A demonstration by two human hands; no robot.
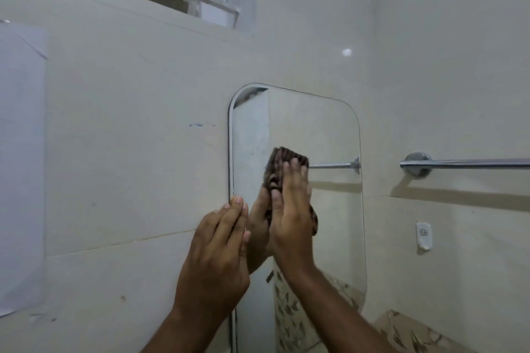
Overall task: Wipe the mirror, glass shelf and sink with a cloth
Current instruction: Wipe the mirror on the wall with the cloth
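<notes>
On the cream tiled wall hangs the mirror (pixel 315 135); my right hand (pixel 291 209) presses the striped cloth (pixel 282 166) flat against it, fingers straight, while my left hand (pixel 220 246), fingers straight and holding nothing, steadies its edge. I should keep even pressure and overlap strokes. No containers show.

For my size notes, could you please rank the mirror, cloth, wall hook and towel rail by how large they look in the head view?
1. mirror
2. towel rail, cut by the frame edge
3. cloth, partly hidden under the right hand
4. wall hook
</notes>
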